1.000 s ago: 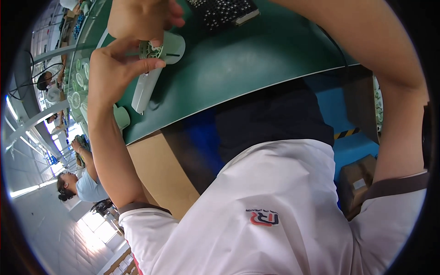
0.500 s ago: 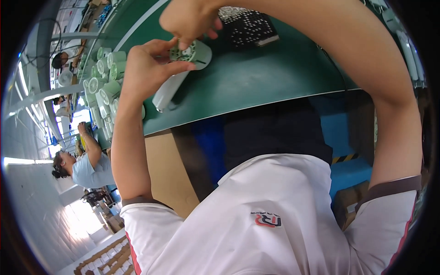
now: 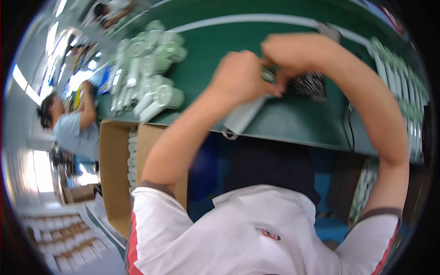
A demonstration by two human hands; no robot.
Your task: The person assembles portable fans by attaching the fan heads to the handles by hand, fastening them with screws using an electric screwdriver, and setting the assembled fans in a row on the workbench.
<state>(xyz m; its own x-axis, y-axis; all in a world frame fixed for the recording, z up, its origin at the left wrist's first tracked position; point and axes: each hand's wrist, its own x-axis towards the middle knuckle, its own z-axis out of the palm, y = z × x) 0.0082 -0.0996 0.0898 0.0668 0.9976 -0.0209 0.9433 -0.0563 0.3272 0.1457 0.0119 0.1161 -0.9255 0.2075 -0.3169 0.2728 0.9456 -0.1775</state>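
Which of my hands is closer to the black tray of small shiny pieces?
Right: your right hand is just left of the black tray; your left hand is farther left, gripping the white-handled device.

Just past 12 o'clock, the left hand (image 3: 242, 75) grips a pale device (image 3: 246, 115), its handle slanting toward 7 o'clock over the green table (image 3: 305, 126); the right hand (image 3: 283, 56), blurred, meets the device's upper end, its finger hold unclear. At 2 o'clock lies a black tray (image 3: 319, 94) dotted with small shiny pieces. Pale green fans (image 3: 153, 64) cluster between 10 and 11 o'clock. A cardboard box (image 3: 114, 181) stands at 8 o'clock; a co-worker (image 3: 73, 132) appears at 9.
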